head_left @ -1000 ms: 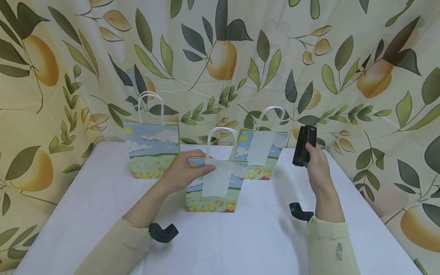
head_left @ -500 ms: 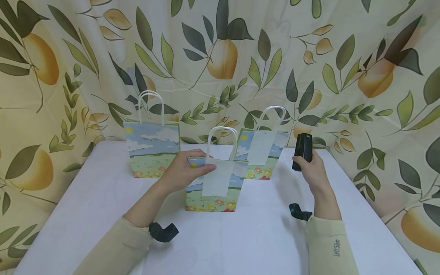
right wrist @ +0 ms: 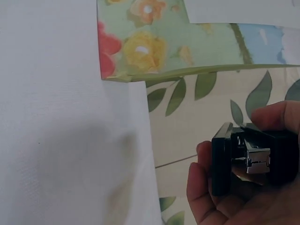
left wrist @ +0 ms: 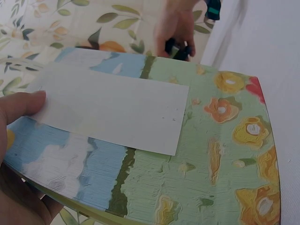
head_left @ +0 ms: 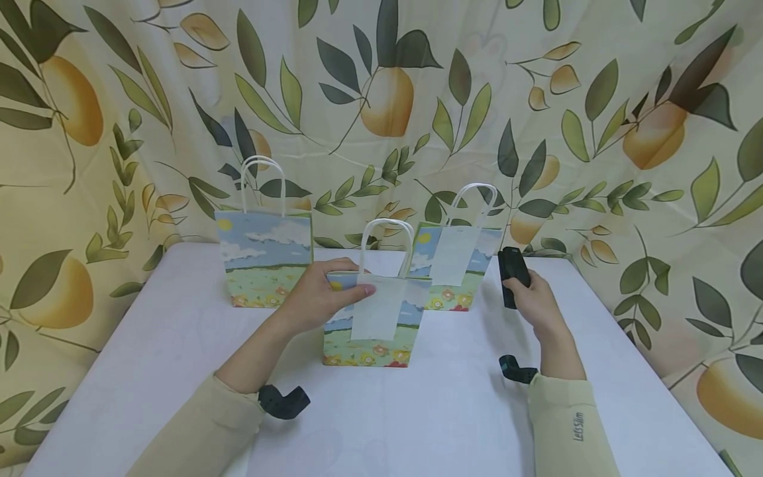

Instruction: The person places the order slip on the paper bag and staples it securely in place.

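Note:
My left hand (head_left: 312,298) pinches the upper left edge of the front paper bag (head_left: 369,354), thumb over a white paper slip (head_left: 377,311) on its face. The bag has a painted sky and flower meadow and white handles; it stands upright on the table. In the left wrist view the thumb (left wrist: 28,104) lies on one end of the slip (left wrist: 112,110). At the right, my right hand (head_left: 539,305) grips a black stapler (head_left: 514,275), held above the table near the back right bag. The right wrist view shows the stapler's metal end (right wrist: 258,161) between its two black arms, fingers curled round it.
A matching bag (head_left: 265,262) stands at the back left, its front without a slip. Another bag (head_left: 450,298), with a white slip (head_left: 454,255), is at the back right. The white-covered table (head_left: 179,371) ends at a fruit-print curtain (head_left: 381,172) behind.
My right hand has brought the stapler left and lower, from right of the back right bag to close beside it. The left hand and the bags have stayed in place.

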`<state>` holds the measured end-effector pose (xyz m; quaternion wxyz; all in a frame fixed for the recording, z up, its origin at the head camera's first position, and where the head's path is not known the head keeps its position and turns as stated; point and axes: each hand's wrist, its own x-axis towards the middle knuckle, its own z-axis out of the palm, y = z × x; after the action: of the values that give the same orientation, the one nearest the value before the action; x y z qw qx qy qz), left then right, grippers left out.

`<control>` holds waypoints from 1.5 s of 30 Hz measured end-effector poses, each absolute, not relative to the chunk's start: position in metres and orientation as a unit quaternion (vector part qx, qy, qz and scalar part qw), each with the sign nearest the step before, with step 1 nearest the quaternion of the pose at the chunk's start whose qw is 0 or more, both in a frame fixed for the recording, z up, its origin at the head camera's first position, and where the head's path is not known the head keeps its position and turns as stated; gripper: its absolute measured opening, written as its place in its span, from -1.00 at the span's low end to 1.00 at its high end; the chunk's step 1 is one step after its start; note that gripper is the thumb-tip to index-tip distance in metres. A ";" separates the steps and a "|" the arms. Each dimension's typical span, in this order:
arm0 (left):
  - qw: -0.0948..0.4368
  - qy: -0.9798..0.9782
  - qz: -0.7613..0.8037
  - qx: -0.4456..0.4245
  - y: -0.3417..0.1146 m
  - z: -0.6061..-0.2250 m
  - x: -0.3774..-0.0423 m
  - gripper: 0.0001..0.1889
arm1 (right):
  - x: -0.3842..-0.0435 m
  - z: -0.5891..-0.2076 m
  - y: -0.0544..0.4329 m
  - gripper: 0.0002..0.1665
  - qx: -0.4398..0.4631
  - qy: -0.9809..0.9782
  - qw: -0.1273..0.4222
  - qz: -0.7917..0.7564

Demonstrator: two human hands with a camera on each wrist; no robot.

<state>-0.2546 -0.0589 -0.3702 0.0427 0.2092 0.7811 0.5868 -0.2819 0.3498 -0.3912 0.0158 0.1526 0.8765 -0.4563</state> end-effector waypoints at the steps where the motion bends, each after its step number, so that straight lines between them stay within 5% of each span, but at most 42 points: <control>1: 0.043 0.781 0.587 0.208 -0.059 -0.370 -0.255 -0.77 | -0.282 -0.392 0.350 -0.13 0.152 0.878 0.018 -0.454; 28: 0.042 0.777 0.589 0.220 -0.059 -0.369 -0.255 -0.77 | -0.289 -0.416 0.354 -0.12 0.172 0.899 0.108 -0.388; 45: 0.041 0.773 0.592 0.224 -0.058 -0.369 -0.254 -0.79 | -0.291 -0.431 0.356 -0.17 0.153 0.908 0.118 -0.372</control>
<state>-0.2545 -0.0580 -0.3687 0.0410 0.2238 0.7734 0.5917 -0.2914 0.3560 -0.4305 0.1184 0.1529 0.9077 -0.3723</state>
